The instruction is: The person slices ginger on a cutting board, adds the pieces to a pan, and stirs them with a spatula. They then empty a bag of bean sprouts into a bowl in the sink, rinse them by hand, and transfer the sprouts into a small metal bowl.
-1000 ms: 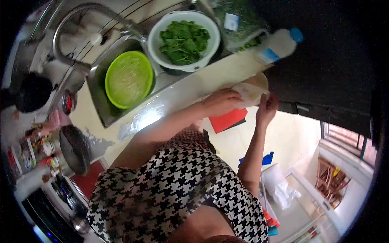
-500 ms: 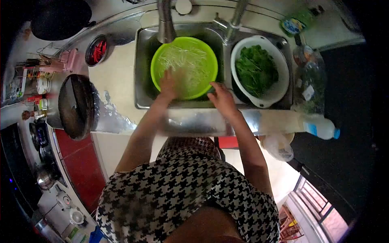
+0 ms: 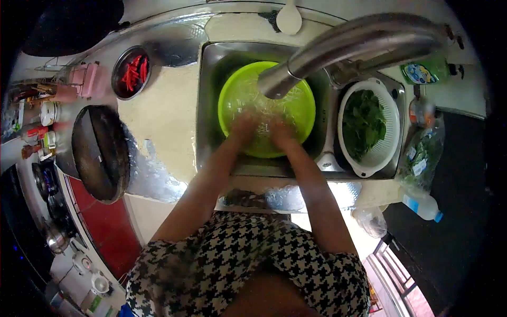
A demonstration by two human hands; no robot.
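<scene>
while both arms reach forward, left hand and right hand side by side in green bowl, grip perhaps open, blurred

The view is a round fisheye picture with black corners, and straight lines bend hard near the rim. Light is soft and even, brightest on the pale counter in the upper middle of the frame. Glare sits on the curved tap at upper right and on the foil at centre left. The left edge is dim and smeared, its jars hard to make out. Both hands, the left hand and right hand, are blurred by motion inside the green bowl. The patterned clothing at the bottom is soft, out of focus.
</scene>
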